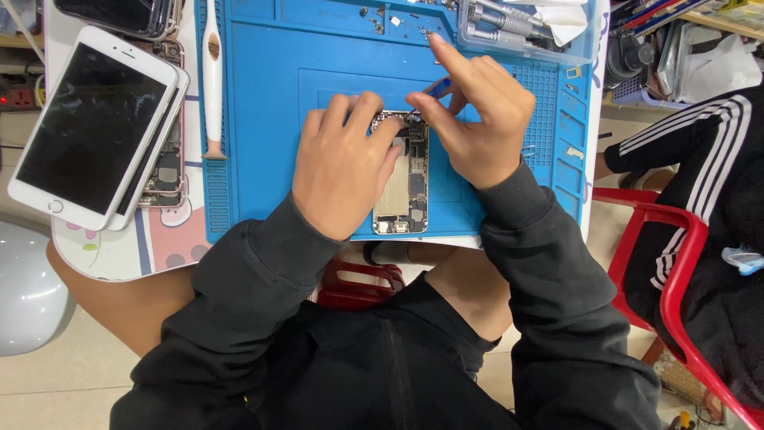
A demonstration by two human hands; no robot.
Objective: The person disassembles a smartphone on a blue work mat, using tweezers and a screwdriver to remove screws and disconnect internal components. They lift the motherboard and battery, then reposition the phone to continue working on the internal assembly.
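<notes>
Phone chassis (pixel 402 191), opened with its boards and flat gold panel showing, lies lengthwise on our blue work mat (pixel 263 119), toward the mat's six o'clock edge. Our left hand (pixel 342 163) presses flat on the chassis from nine o'clock, grip released. Our right hand (pixel 477 119) at one o'clock pinches a blue-handled tool (pixel 438 86) against the chassis top. At nine o'clock on the tabletop (pixel 119 251) lies a white screwdriver (pixel 212 76), then stacked white phones (pixel 95 127).
</notes>
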